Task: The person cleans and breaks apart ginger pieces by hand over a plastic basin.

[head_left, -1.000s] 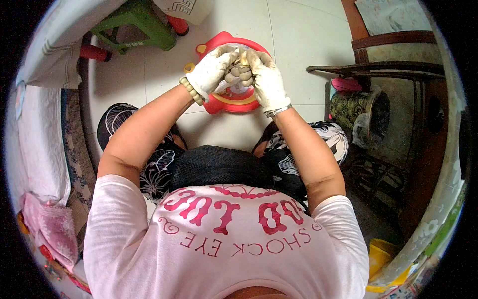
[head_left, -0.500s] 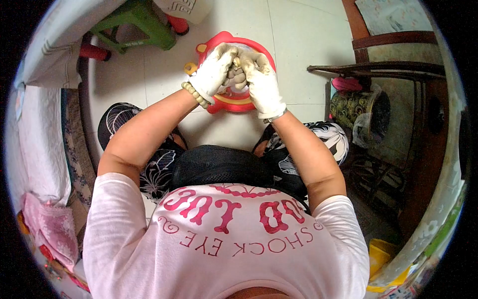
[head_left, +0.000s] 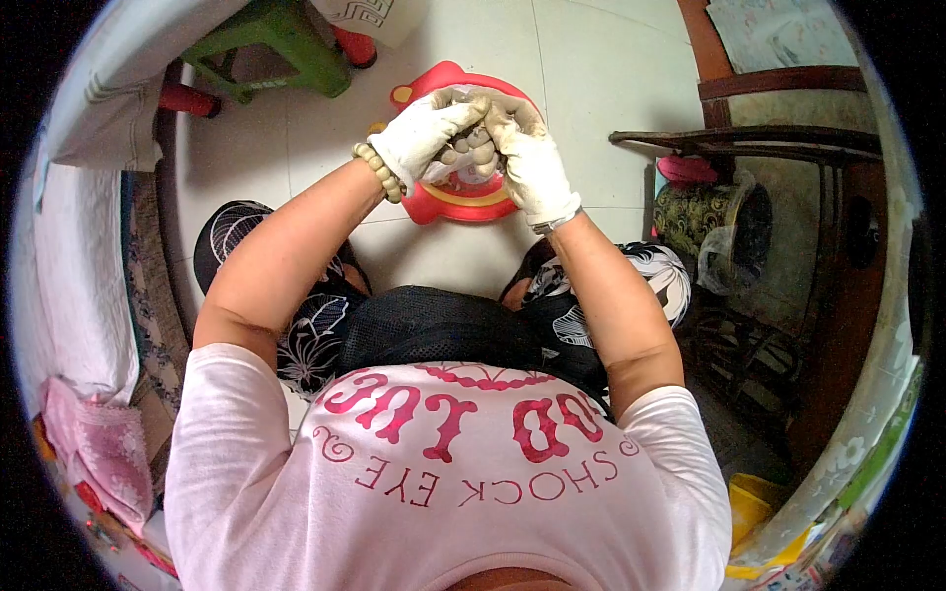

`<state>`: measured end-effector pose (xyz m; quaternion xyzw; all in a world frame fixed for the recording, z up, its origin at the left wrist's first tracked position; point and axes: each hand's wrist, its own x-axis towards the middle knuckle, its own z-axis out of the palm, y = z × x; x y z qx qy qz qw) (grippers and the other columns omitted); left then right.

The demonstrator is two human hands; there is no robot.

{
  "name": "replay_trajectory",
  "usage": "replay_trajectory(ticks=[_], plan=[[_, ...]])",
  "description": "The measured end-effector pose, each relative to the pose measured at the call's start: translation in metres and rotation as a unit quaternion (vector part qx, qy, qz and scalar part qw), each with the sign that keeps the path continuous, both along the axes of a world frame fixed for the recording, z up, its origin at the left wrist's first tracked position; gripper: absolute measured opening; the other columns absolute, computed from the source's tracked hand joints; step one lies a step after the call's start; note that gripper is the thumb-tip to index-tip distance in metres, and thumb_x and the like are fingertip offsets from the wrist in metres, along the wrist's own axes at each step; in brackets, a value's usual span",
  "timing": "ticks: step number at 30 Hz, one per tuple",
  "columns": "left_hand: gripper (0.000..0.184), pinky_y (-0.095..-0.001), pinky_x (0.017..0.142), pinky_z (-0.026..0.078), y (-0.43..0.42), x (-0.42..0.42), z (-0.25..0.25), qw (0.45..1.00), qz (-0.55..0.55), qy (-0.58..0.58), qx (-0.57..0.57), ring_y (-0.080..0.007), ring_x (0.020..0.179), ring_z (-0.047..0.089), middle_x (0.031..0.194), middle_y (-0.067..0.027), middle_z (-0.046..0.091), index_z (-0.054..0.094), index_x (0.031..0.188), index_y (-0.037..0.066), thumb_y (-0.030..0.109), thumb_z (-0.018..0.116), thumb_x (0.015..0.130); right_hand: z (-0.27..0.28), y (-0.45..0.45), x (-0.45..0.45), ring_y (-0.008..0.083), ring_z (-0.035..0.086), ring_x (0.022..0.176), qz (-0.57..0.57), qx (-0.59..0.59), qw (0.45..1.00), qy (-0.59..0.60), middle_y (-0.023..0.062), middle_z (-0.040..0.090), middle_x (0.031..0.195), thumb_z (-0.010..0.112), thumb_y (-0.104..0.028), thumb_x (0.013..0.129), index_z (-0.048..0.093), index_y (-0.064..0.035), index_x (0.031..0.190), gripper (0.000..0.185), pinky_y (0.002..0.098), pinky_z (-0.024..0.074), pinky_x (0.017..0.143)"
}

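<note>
My left hand (head_left: 431,135) and my right hand (head_left: 524,148) both wear white work gloves with soiled greyish fingertips. Their fingers curl inward and the thumbs meet, pinching closed around something small that I cannot make out. Directly below them on the floor is a round red plastic object (head_left: 463,209) with ear-like bumps and a yellow ring. Its middle looks whitish with red patterns, mostly covered by the gloves. A beaded bracelet (head_left: 378,171) circles my left wrist, and a watch or metal band (head_left: 554,221) is on my right.
A green plastic stool (head_left: 266,47) stands at upper left, with red parts (head_left: 187,99) near it. On the right are a dark wooden frame (head_left: 749,138), a patterned bag or cushion (head_left: 695,212) and a pink item (head_left: 687,168). Pale tiles (head_left: 611,89) make up the floor.
Both hands have shifted slightly, the wrists moving apart and the thumbs now angled together. A small yellowish bit seen between the fingers earlier is no longer distinct.
</note>
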<state>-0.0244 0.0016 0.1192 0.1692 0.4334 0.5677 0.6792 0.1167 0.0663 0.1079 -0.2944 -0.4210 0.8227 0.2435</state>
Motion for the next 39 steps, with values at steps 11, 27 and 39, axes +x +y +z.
replay_trajectory(ticks=[11, 27, 39], plan=[[0.029, -0.0162, 0.045, 0.038, -0.002, 0.01, -0.003, 0.997, 0.034, 0.061, 0.01, -0.0032, 0.054, 0.049, 0.076, 0.0023, 0.059, 0.058, 0.102, 0.007, 0.031, 0.063, 0.086, 0.007, -0.001, 0.001, 0.006, 0.051, 0.06, 0.07, 0.108, 0.988, -0.091, 0.0018, 0.056, 0.085, 0.05, -0.01, 0.091, 0.047, -0.0053, 0.112, 0.022, 0.0175, 0.0417, 0.049], [0.025, -0.0162, 0.039, 0.035, -0.004, 0.012, -0.016, 0.998, 0.023, 0.047, -0.029, -0.0035, 0.05, 0.048, 0.075, 0.0021, 0.058, 0.056, 0.103, 0.008, 0.028, 0.058, 0.089, 0.006, -0.009, -0.002, 0.0027, 0.045, 0.051, 0.033, 0.095, 0.984, -0.145, -0.0014, 0.053, 0.07, 0.048, -0.02, 0.093, 0.047, -0.007, 0.106, 0.019, 0.0163, 0.0356, 0.041], [0.017, -0.0174, 0.038, 0.038, -0.005, 0.018, -0.03, 0.99, 0.093, 0.106, -0.031, -0.0054, 0.048, 0.05, 0.072, 0.0002, 0.059, 0.056, 0.096, 0.009, 0.025, 0.057, 0.09, -0.01, -0.011, -0.003, 0.009, 0.059, 0.059, -0.027, -0.028, 0.998, -0.049, 0.0035, 0.06, 0.075, 0.048, -0.021, 0.093, 0.051, -0.0057, 0.103, 0.019, 0.0179, 0.0422, 0.043]])
